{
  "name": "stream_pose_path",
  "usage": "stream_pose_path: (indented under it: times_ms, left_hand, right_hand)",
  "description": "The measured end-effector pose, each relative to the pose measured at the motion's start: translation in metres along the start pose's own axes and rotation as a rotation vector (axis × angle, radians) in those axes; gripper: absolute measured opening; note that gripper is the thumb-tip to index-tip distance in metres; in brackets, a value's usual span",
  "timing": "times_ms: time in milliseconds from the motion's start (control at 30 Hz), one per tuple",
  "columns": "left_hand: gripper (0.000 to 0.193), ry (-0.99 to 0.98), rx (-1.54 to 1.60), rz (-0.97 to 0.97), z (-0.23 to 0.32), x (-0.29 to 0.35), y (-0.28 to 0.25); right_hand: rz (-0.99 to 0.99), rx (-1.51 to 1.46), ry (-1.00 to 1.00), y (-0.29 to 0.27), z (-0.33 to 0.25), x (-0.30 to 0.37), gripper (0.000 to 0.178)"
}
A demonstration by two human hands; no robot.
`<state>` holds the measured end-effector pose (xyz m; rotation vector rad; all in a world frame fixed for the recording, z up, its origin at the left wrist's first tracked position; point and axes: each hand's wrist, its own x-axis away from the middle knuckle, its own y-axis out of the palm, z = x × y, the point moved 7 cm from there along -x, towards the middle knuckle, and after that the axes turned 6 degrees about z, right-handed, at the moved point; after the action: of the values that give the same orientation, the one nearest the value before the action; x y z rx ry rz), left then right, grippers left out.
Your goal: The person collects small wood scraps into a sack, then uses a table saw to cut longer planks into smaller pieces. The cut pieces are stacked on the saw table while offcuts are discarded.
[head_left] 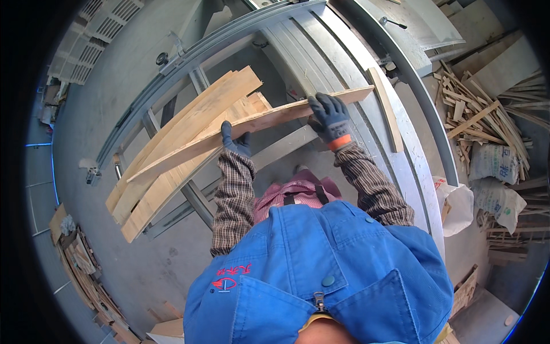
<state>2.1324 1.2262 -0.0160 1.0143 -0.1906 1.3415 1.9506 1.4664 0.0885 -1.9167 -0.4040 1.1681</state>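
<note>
A long, thin wooden board is held on edge in both hands, slanting from the lower left up to the right. My left hand, in a dark work glove, grips its lower edge near the middle, with the thumb raised on the near face. My right hand, in a dark glove with an orange cuff, is closed round the board farther right; its underside fingers are partly hidden. The board's right end reaches over the grooved metal machine table. Beneath its left part lies a pile of wooden planks on a metal frame.
A narrow wood strip lies on the table's right side. Beyond a long metal rail, offcuts are heaped beside white sacks. A frame bar with a black knob stands at the far left. More scrap wood lies lower left.
</note>
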Motion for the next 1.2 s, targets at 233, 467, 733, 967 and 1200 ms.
stream_pose_path:
  times_ms: [233,467,733,967,1200]
  left_hand:
    - [0.046,-0.134,-0.039,0.258,-0.031,-0.034,-0.055]
    - [0.035,-0.097,0.052,0.412,-0.048,-0.054,-0.1]
    - [0.031,-0.075,-0.03,0.403,-0.04,-0.047,-0.093]
    - [0.046,0.15,-0.069,-0.031,-0.031,-0.141,-0.143]
    - [0.054,0.068,-0.19,-0.174,-0.019,-0.157,-0.049]
  right_hand:
    - [-0.3,-0.015,-0.043,0.067,0.011,-0.018,0.086]
    - [-0.778,-0.058,-0.157,0.094,0.003,-0.012,0.103]
    - [-0.688,-0.015,-0.165,0.097,0.002,0.001,0.102]
    - [-0.551,-0.233,-0.195,0.087,-0.015,-0.019,0.109]
    - [-0.525,-0.338,0.139,0.083,0.031,-0.011,0.102]
